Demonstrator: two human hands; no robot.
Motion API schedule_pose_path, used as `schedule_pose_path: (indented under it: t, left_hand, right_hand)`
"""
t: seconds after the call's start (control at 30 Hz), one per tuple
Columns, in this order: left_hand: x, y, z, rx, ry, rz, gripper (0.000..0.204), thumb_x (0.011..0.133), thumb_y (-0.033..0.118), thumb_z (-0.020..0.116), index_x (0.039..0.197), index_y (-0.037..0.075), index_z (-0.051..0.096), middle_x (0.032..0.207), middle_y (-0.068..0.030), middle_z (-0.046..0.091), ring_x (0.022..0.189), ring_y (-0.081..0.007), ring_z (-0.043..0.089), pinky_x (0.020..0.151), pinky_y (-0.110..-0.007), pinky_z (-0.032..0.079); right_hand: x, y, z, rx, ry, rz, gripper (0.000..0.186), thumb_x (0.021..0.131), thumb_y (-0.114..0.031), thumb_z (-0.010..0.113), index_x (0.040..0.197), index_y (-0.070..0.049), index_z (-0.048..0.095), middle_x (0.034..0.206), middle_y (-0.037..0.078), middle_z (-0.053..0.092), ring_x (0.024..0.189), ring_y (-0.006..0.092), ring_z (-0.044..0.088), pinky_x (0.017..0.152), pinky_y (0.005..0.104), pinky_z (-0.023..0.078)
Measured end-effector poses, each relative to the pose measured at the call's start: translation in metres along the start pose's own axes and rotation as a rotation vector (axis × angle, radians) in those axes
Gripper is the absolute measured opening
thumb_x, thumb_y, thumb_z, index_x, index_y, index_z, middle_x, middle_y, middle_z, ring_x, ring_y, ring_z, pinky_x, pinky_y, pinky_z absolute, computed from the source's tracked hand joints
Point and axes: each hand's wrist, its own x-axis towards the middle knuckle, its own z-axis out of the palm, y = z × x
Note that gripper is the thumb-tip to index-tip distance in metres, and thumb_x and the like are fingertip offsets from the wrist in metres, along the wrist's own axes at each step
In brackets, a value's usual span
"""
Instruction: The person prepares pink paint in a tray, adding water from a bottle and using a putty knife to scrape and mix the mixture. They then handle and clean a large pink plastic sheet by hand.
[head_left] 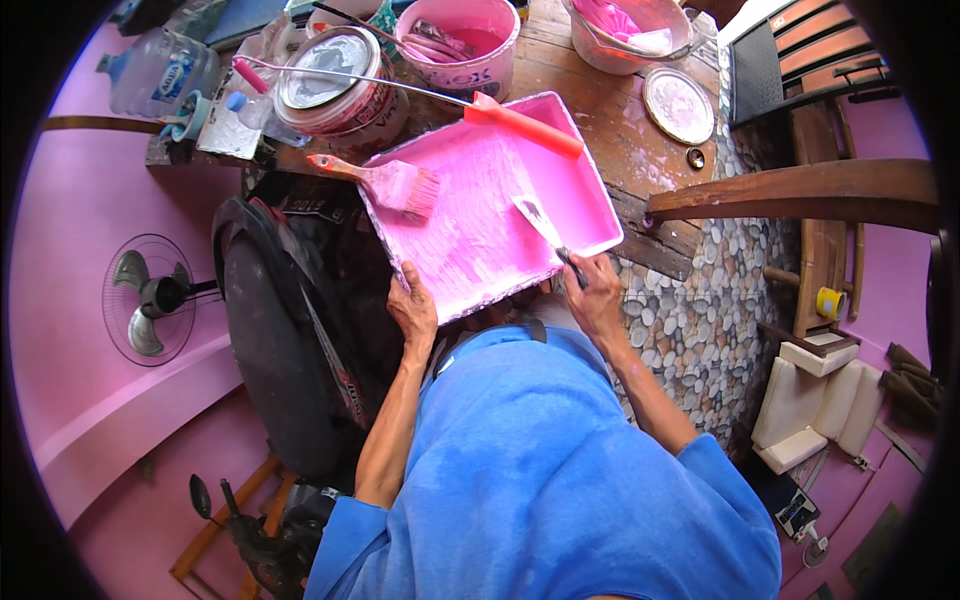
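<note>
Here, the scraper (545,231) juts forward from the right hand (595,294).

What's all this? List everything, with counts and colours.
Table: 1, brown, ahead
Paint tray: 1, pink, centre
Scraper: 1, pale-bladed, over tray
Brush: 1, pinkish, tray's left edge
Rod tool: 1, red-handled, tray's far edge
Paint can: 1, grey-lidded, table's left
Buckets: 2, pink-stained, table's far side
Round lid: 1, white, table's right
Large bottle: 1, clear, upper left
Fan: 1, grey, left
Motorcycle: 1, black, left
Seat: 1, cream, lower right
Left hand: 1, bare, holding tray
Right hand: 1, bare, holding scraper
</note>
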Motion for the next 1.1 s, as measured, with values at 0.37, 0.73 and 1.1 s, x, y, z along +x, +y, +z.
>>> schedule_pose_path:
  t: [0.37, 0.73, 1.1]
  left_hand:
    - [0.001, -0.004, 0.002, 0.008, 0.02, 0.007, 0.07, 0.094, 0.059, 0.038, 0.081, -0.007, 0.054, 0.069, -0.024, 0.054, 0.066, -0.0391, 0.053, 0.064, -0.046, 0.041]
    - [0.001, 0.003, 0.0, 0.017, 0.012, 0.023, 0.069, 0.094, 0.059, 0.036, 0.083, -0.007, 0.055, 0.07, -0.0234, 0.053, 0.067, -0.0387, 0.053, 0.064, -0.045, 0.042]
    - [0.001, 0.005, -0.001, 0.024, 0.004, 0.012, 0.069, 0.094, 0.059, 0.036, 0.081, -0.007, 0.054, 0.067, -0.023, 0.052, 0.065, -0.0377, 0.053, 0.063, -0.045, 0.041]
  right_hand:
    - [0.1, -0.007, 0.023, -0.071, 0.047, 0.05, 0.019, 0.08, -0.013, 0.066, 0.095, -0.002, 0.067, 0.078, 0.021, 0.059, 0.066, 0.0325, 0.06, 0.063, 0.0402, 0.049]
    - [0.076, -0.052, 0.045, -0.114, -0.053, -0.104, 0.019, 0.078, -0.012, 0.068, 0.096, -0.007, 0.067, 0.08, 0.013, 0.056, 0.069, 0.0278, 0.06, 0.059, 0.0375, 0.049]
    - [0.114, 0.028, 0.063, -0.338, -0.149, -0.249, 0.012, 0.086, -0.011, 0.056, 0.095, -0.01, 0.063, 0.078, 0.011, 0.052, 0.065, 0.0253, 0.058, 0.053, 0.0379, 0.05]
